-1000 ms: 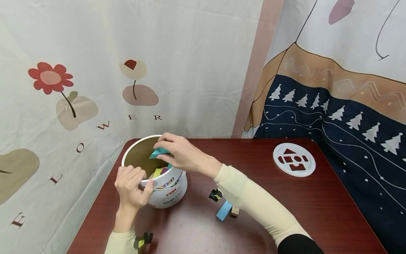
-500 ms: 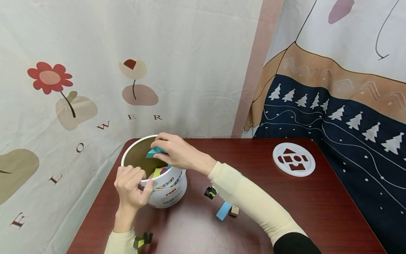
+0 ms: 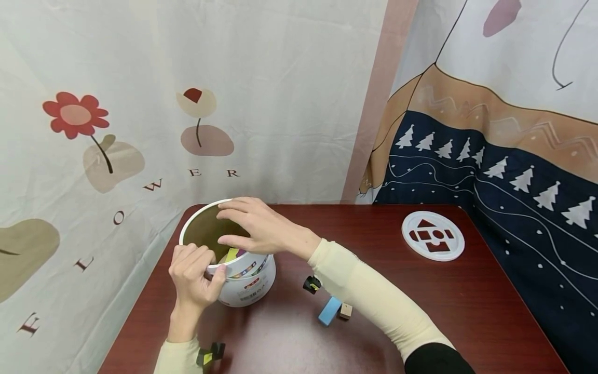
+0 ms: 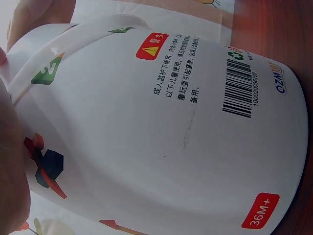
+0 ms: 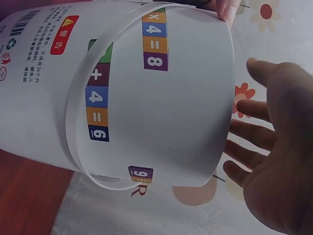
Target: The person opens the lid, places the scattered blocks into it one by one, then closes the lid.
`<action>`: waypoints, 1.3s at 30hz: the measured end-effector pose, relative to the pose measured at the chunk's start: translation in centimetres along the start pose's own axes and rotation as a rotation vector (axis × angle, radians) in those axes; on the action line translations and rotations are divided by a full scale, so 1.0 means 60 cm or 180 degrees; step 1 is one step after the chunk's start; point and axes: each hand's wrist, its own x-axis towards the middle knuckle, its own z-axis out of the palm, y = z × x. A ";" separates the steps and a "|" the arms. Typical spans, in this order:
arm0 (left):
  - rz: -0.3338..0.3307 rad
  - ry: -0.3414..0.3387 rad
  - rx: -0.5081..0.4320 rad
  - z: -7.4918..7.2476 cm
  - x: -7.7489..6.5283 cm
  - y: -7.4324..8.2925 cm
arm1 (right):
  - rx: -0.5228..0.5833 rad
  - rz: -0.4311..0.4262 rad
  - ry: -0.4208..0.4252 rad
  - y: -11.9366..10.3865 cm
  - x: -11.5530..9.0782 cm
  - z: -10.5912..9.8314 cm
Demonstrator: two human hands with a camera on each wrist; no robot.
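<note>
A white bucket (image 3: 247, 288) with printed number blocks and a thin handle (image 5: 73, 112) stands tilted at the table's far left. My left hand (image 3: 192, 272) grips its near rim, fingers curled over the edge and thumb outside. Over the bucket's mouth is my right hand (image 3: 257, 226), fingers spread and nothing in them. In the right wrist view the right hand's fingers reach past the rim. Inside the bucket a yellow block (image 3: 231, 254) and a bit of purple show; the rest of its contents is hidden by the wall and hands.
On the dark red table (image 3: 374, 244) lie a blue block (image 3: 330, 311) and a small wooden block (image 3: 345, 311), right of the bucket. A white round lid (image 3: 433, 235) with shaped cutouts lies at the far right. Printed cloth hangs behind.
The turquoise block that my right hand pinched has left its fingers and is out of sight. Those fingers have spread over the bucket. My left hand keeps its grip on the rim.
</note>
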 end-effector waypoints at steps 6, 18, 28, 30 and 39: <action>0.0009 0.0005 0.0005 0.001 -0.001 0.000 | -0.0122 0.0214 -0.0256 -0.003 -0.003 0.001; 0.0017 0.0001 0.0020 0.000 0.000 -0.001 | -0.0058 0.0408 -0.0470 -0.003 -0.010 0.001; 0.0029 0.0012 0.0014 -0.002 0.001 -0.003 | -0.0020 0.0327 -0.0210 0.001 -0.030 -0.011; 0.0021 0.0008 0.0016 -0.002 0.001 -0.003 | -0.0006 0.0287 -0.0138 0.002 -0.037 -0.013; -0.0014 0.0006 -0.0010 -0.001 0.001 -0.001 | 0.0205 0.0172 0.0183 0.010 -0.094 -0.031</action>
